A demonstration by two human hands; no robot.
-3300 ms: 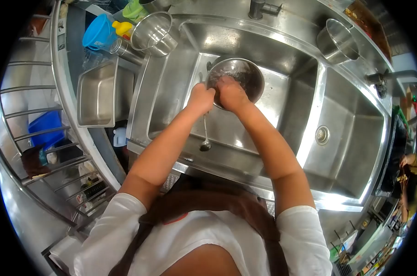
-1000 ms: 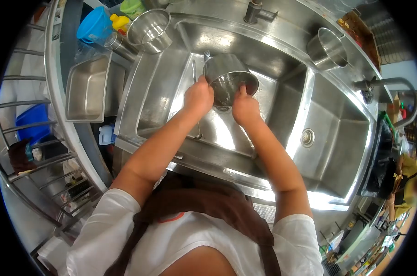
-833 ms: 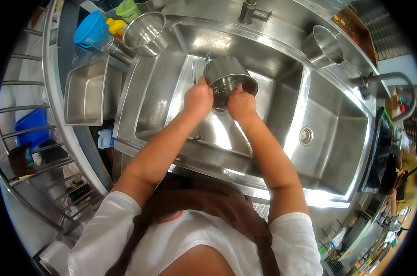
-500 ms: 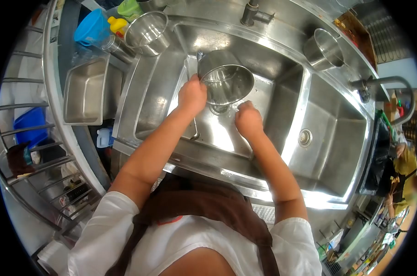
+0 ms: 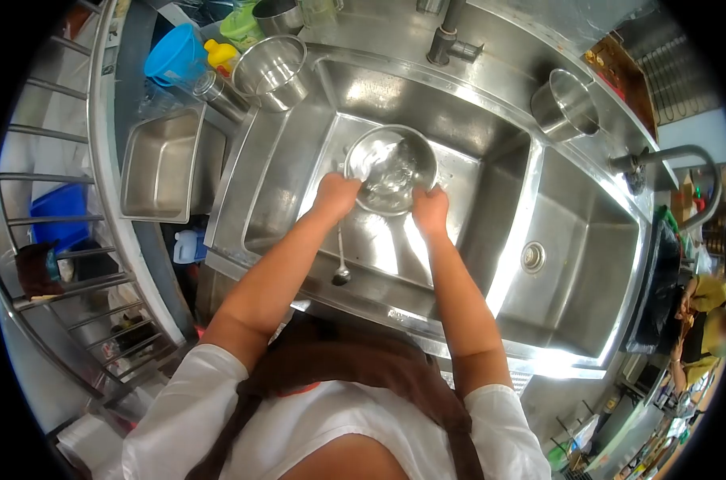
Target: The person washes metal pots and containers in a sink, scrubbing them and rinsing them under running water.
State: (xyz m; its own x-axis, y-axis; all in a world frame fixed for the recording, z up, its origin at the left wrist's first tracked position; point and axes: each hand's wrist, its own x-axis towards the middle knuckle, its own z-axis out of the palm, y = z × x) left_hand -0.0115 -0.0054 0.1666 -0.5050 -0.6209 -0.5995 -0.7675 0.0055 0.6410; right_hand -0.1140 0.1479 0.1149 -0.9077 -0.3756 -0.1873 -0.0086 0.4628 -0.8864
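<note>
My left hand [image 5: 338, 196] is closed at the near left side of a round steel pot [image 5: 393, 210], and my right hand [image 5: 432, 210] grips its near right rim. The pot is held mouth upward over the large left basin [image 5: 295, 184], with water [image 5: 395, 164] swirling in it. A long-handled spoon [image 5: 341, 274] points toward me from beneath my left hand. Whether that hand also holds the spoon or it lies in the basin, I cannot tell.
A second basin [image 5: 575, 256] adjoins on the right. Steel pots stand on the back left [image 5: 279, 80] and back right [image 5: 567, 108]. The faucet [image 5: 451, 44] rises behind. A rectangular steel pan [image 5: 159, 164] sits left, near a blue container [image 5: 177, 54]. A person [image 5: 703, 320] is far right.
The pot has turned from tilted, with its mouth toward me, to mouth upward, and water now shows inside. My right hand has come from beside it onto its rim.
</note>
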